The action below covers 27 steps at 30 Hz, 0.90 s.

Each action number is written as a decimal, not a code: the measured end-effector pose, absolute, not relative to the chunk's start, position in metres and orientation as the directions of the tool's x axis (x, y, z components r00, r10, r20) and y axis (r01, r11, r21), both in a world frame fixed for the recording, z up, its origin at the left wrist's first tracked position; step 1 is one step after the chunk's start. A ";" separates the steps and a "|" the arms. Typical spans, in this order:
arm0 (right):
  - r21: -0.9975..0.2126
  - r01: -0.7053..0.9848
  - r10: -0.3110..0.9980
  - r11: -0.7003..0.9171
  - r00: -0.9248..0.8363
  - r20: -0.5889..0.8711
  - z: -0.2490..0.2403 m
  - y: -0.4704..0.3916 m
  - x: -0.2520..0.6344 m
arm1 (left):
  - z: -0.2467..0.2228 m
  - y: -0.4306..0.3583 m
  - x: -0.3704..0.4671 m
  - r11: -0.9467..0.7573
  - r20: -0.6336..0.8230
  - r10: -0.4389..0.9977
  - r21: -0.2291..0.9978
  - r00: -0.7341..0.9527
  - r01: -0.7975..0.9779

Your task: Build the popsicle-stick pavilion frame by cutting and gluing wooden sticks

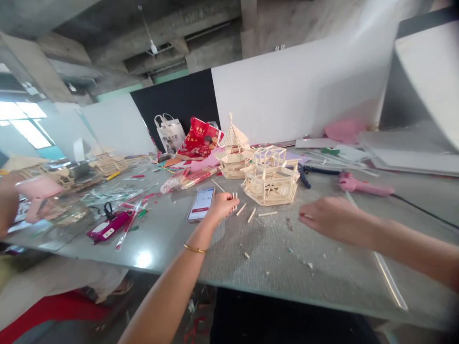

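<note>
My left hand (222, 205) is closed in a pinch on short wooden sticks (235, 196), beside a phone (201, 204) lying on the table. To the right of these fingers, several more short sticks (251, 215) lie loose. Behind them stands an open frame model (270, 184) built from thin wooden sticks. A second stick model (234, 160), with a pointed roof, is just behind it on the left. My right hand (324, 220) hovers over the table to the right, fingers pressed together; a small pale bit shows at the fingertips, too blurred to name.
A pink glue gun (366, 185) with a black cable lies at the right, near dark-handled pliers (304, 174). A clear glue stick (390, 279) lies near the front edge. Leftward are a purple power strip (109, 227), bagged sticks (197, 177) and a co-worker's blurred hand (7, 203).
</note>
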State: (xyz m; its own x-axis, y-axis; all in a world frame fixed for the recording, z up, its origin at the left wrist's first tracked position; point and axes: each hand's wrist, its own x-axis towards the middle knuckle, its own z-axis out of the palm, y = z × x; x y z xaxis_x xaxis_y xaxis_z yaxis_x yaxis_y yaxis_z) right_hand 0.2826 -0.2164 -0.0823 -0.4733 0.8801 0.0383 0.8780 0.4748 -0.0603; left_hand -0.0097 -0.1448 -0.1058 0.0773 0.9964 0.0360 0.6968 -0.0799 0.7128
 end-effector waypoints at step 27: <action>-0.275 0.822 0.865 0.498 -0.495 0.084 -0.084 -0.193 0.220 | -0.100 -0.158 0.010 -0.061 0.038 0.953 0.996 0.300 0.067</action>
State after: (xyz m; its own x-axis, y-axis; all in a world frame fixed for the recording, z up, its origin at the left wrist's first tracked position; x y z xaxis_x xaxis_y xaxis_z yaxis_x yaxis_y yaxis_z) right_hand 0.2199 -0.1931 -0.0836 -0.4954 0.8646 0.0839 0.8225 0.4980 -0.2750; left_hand 0.0100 -0.1576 -0.0999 0.2996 0.9533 0.0384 0.0670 -0.0611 0.9959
